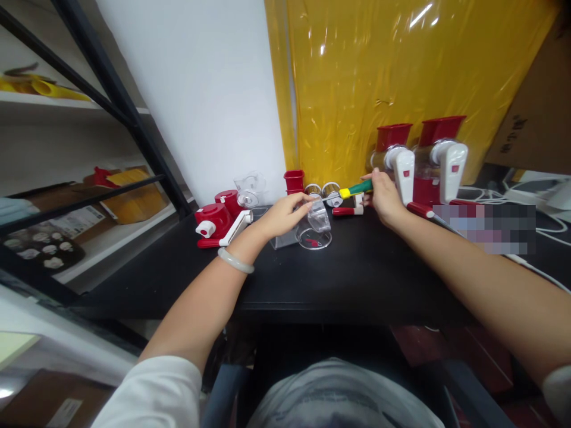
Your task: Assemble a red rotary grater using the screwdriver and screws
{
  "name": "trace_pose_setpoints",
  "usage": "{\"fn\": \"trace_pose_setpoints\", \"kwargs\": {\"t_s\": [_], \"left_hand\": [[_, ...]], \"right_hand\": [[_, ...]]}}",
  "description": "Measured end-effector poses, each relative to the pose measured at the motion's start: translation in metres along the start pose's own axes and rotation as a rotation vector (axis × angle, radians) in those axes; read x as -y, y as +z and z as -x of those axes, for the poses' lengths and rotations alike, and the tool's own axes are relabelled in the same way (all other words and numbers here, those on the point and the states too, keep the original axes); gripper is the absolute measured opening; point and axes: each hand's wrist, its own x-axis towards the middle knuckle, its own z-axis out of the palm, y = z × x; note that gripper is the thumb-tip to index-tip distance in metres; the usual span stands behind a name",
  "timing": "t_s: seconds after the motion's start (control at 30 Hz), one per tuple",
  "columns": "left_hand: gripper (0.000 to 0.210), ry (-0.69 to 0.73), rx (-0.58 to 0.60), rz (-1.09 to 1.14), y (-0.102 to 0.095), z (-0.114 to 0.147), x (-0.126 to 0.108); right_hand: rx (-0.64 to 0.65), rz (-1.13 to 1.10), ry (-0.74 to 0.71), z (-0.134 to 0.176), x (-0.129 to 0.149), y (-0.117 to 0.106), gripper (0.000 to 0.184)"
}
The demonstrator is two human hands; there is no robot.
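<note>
My left hand (285,215) is closed on a clear plastic housing (319,217) at the middle of the black table. In my right hand (384,199) is a screwdriver (357,188) with a green and yellow handle, its shaft pointing left toward the housing. Whether the tip touches the plastic I cannot tell. Below the housing is a round clear rim (314,245) with small red pieces showing in it. Just behind, a red hopper (294,181) and metal grater drums (331,193) stand together. A red and white crank handle (348,211) lies under the screwdriver.
Two rotary graters (452,169) with red hoppers and white cranks stand at the right, beside white cables (548,229). Red grater bases (212,220) with a crank sit at the left. Yellow plastic sheeting (379,71) hangs behind; a black-framed shelf (147,151) borders the left.
</note>
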Motion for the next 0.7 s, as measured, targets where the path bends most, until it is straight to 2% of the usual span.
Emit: {"fn": "trace_pose_setpoints", "kwargs": {"t_s": [0.17, 0.33, 0.53, 0.7], "left_hand": [[0.027, 0.002, 0.003, 0.012, 0.0002, 0.0000, 0.0018], [0.027, -0.008, 0.014, 0.004, -0.0014, -0.0001, 0.0002], [0.029, 0.045, -0.001, -0.076, -0.0026, -0.0010, 0.0015], [0.029, 0.060, -0.011, -0.096, -0.0027, -0.0014, 0.0026]], "right_hand": [[0.003, -0.108, 0.116, -0.0001, 0.0045, 0.0004, 0.018], [-0.026, -0.100, 0.122, 0.0003, 0.0081, 0.0021, 0.019], [-0.037, -0.079, 0.087, -0.0031, 0.0041, 0.0006, 0.012], [-0.013, -0.076, -0.031, -0.0048, -0.0003, -0.0023, 0.027]]}}
